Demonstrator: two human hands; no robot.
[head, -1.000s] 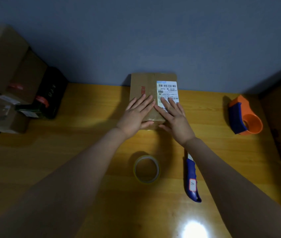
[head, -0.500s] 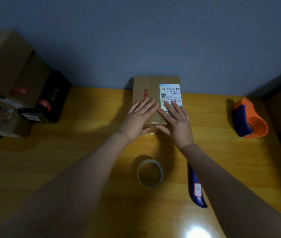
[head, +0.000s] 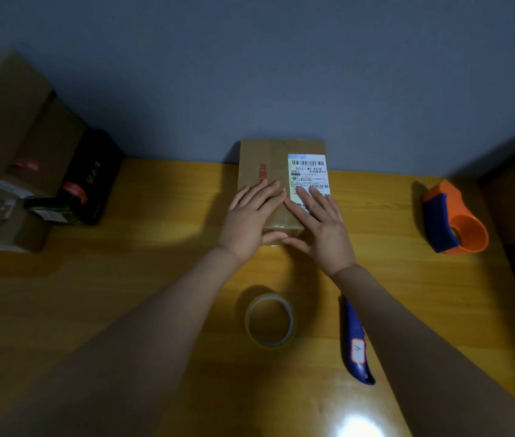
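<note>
A flat brown cardboard parcel (head: 269,159) with a white barcode label (head: 308,171) and red print lies at the back of the wooden table (head: 124,279), against the wall. My left hand (head: 251,220) lies flat on the parcel's near left part, fingers straight. Beside it, my right hand (head: 324,225) presses flat on the near right part, over the label's lower edge. Both thumbs reach toward the parcel's near edge, where clear tape shines.
A roll of clear tape (head: 269,320) lies between my forearms. A blue utility knife (head: 357,345) lies partly under my right forearm. An orange and blue tape dispenser (head: 451,222) stands at the right. Stacked cardboard boxes (head: 7,127) and a black box (head: 92,181) fill the left.
Both hands have slid a little toward me along the parcel, staying flat on it. The camera view shifted slightly.
</note>
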